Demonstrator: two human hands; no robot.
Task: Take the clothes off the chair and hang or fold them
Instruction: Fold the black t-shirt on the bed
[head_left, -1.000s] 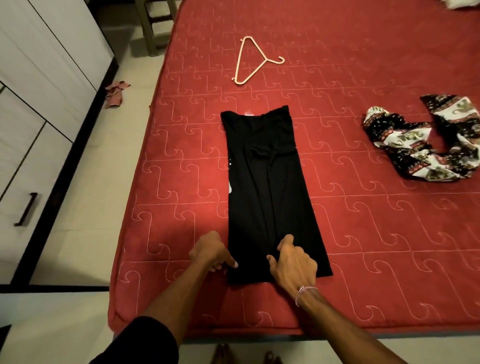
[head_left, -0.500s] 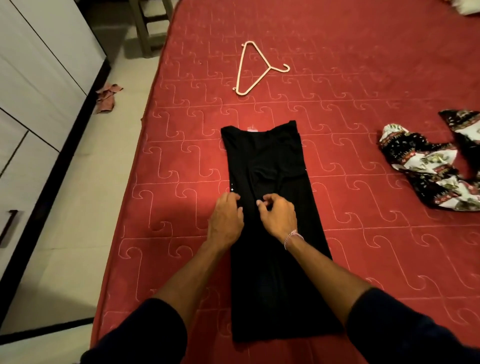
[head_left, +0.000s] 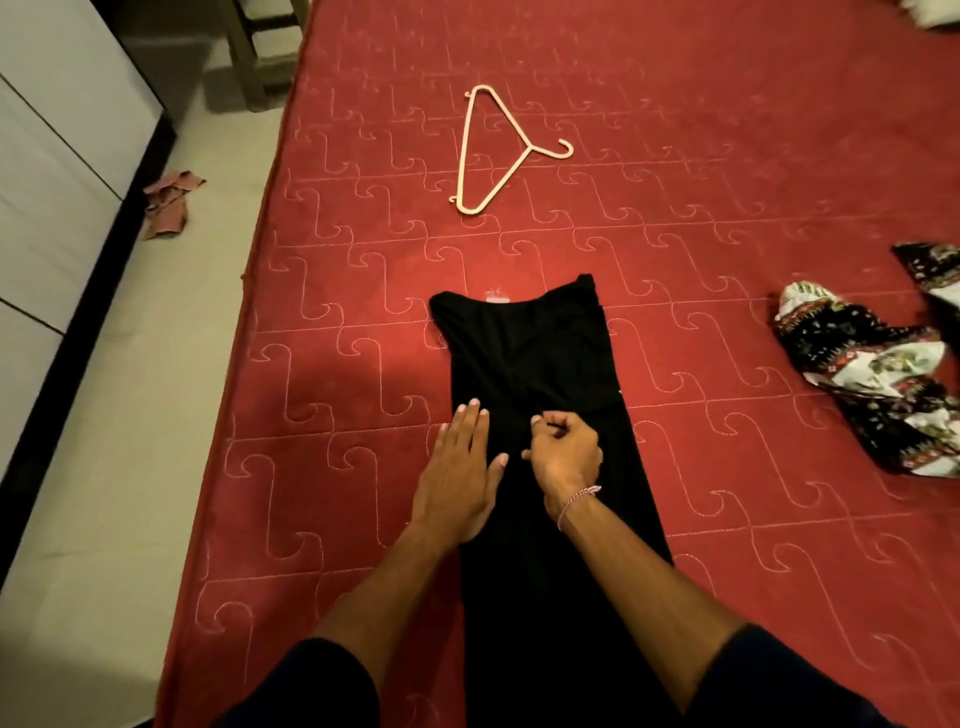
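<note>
A black garment (head_left: 535, 364) lies folded lengthwise on the red bed (head_left: 727, 156), running from the middle of the bed towards me. My left hand (head_left: 462, 478) lies flat with straight fingers on the garment's left edge. My right hand (head_left: 566, 457) is curled beside it and pinches a small fold of the black cloth near the garment's middle. A pale plastic hanger (head_left: 498, 150) lies on the bed beyond the garment. A black, white and red patterned garment (head_left: 872, 374) lies crumpled at the right.
A white wardrobe (head_left: 47, 182) with a black base lines the left side across a strip of pale floor. A crumpled reddish scrap (head_left: 169, 202) lies on that floor. Wooden chair legs (head_left: 249, 52) stand at the bed's far left corner.
Both hands moved from the garment's near hem up to its middle. Since half a second ago my left hand has flattened on the cloth, while the right keeps pinching.
</note>
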